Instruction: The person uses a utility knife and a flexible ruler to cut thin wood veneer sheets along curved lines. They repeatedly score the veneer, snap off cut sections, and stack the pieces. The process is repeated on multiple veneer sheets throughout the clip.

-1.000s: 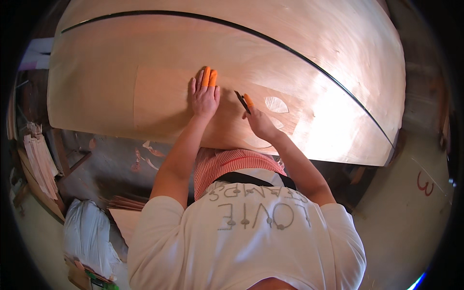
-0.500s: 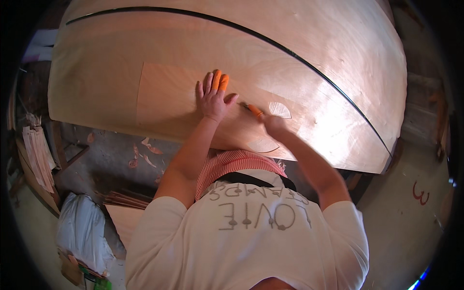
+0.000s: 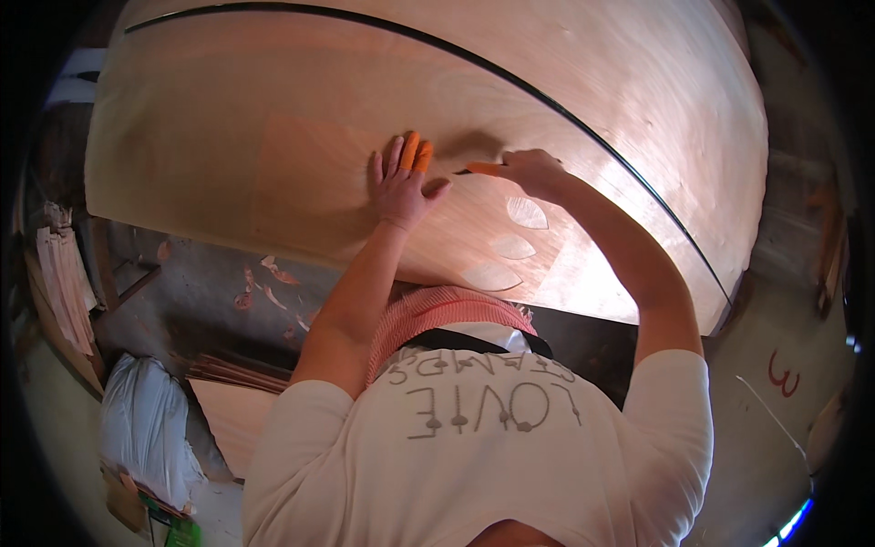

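Observation:
My left hand (image 3: 403, 188) lies flat and spread on a thin sheet of wood veneer (image 3: 314, 178), its thumb out to the right. Two of its fingers wear orange covers. In my right hand (image 3: 536, 171), up and to the right of the left, is a slim knife (image 3: 487, 170), orange with a dark tip pointing left. That tip is at the veneer; the exact contact is too small to make out. Below the right hand, three pale leaf shapes (image 3: 527, 212) form a row toward my waist. Underneath is a large pale wooden board (image 3: 173, 118).
A long thin black strip (image 3: 492, 68) curves across the board. Curled scraps (image 3: 269, 284) lie on the floor below its near edge. At left are a bundle of wood strips (image 3: 64, 283), a pale plastic bag (image 3: 146, 419) and stacked thin sheets (image 3: 228, 415).
My right hand has moved up and slightly right with the knife, the elbow swinging outward. A middle leaf shape now shows where the arm covered it. My left hand has stayed in place.

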Demonstrator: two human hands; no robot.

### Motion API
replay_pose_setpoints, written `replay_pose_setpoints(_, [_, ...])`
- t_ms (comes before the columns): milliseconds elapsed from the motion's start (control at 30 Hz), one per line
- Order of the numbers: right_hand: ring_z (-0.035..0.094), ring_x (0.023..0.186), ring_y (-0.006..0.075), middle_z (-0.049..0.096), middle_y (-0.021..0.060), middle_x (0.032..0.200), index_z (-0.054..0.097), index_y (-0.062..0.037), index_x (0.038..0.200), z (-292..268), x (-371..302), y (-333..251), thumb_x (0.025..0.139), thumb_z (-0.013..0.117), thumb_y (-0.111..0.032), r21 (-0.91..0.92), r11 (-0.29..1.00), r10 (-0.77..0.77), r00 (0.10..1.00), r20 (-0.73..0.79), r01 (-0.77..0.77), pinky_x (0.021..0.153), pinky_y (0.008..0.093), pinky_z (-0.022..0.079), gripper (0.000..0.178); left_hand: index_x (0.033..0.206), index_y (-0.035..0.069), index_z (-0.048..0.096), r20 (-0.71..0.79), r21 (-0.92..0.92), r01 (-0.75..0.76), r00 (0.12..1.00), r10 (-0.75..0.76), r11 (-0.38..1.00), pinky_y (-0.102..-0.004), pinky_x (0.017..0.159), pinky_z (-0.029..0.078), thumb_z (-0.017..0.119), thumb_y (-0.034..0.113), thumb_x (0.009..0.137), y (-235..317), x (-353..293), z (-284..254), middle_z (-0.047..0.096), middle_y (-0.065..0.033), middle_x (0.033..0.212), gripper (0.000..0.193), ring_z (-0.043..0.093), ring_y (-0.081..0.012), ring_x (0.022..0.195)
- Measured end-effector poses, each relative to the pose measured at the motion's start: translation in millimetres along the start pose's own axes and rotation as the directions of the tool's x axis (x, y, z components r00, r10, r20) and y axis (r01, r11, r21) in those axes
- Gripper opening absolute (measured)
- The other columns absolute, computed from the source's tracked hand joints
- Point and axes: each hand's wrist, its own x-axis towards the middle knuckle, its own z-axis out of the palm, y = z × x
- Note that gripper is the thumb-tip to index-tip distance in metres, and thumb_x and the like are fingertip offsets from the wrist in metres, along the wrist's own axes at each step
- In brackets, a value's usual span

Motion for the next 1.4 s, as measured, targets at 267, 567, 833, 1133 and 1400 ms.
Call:
replay_pose_setpoints(267, [0.059,0.076,0.0253,0.053,0.0113,0.089,0.024,-0.0379,0.132,7,5,-15,0.082,0.039,-0.001,0.105,0.976,0.185,0.981,0.054,-0.189,0.063,0.0360,0.050,0.064,0.110,0.014,0.056,-0.055,-0.029,-0.008,0.998,0.007,1.000,-0.0490,0.099,0.021,0.065,0.048,0.063,-3,-2,2,0.046,-0.0048,0.125,0.058,0.037,-0.0229,0.120])
replay_pose_setpoints(567, [0.059,0.082,0.0301,0.054,0.0141,0.092,0.052,-0.0105,0.106,104,-11,-33,0.090,0.039,-0.023,0.402,0.745,0.589,0.807,-0.026,-0.531,0.069,0.0380,0.048,0.024,0.116,0.011,0.051,0.098,-0.119,-0.345,0.929,0.357,0.931,-0.0451,0.101,0.023,0.054,0.025,0.078,10,1,10,0.042,-0.0039,0.128,0.041,0.036,-0.0193,0.120])
replay_pose_setpoints(833, [0.056,0.077,0.0377,0.058,0.0223,0.079,0.050,-0.0017,0.094,161,-43,-148,0.091,0.030,-0.033,0.774,0.221,0.845,0.512,0.151,-0.593,0.065,0.0459,0.043,0.038,0.120,0.013,0.048,0.137,-0.099,-0.315,0.935,0.327,0.944,-0.0435,0.102,0.021,0.052,0.026,0.078,12,1,11,0.040,-0.0024,0.131,0.044,0.035,-0.0176,0.122])
replay_pose_setpoints(1133, [0.057,0.054,0.0293,0.059,0.0127,0.063,0.056,-0.0079,0.105,157,-96,-123,0.081,0.055,-0.024,0.912,0.164,0.976,0.199,-0.093,-0.377,0.048,0.0396,0.043,0.029,0.121,0.013,0.047,0.161,-0.012,-0.366,0.918,0.363,0.931,-0.0423,0.101,0.022,0.051,0.028,0.079,21,4,6,0.040,-0.0025,0.131,0.045,0.035,-0.0178,0.122])
replay_pose_setpoints(1400, [0.040,0.048,0.0044,0.048,-0.0031,0.059,0.058,-0.0032,0.097,191,-126,-66,0.082,0.059,-0.024,0.961,-0.277,0.961,-0.014,0.277,-0.014,0.042,0.0211,0.032,0.026,0.123,0.013,0.045,0.201,0.014,-0.392,0.902,0.381,0.920,-0.0447,0.101,0.019,0.046,0.024,0.082,23,4,11,0.037,-0.0028,0.133,0.043,0.032,-0.0194,0.124])
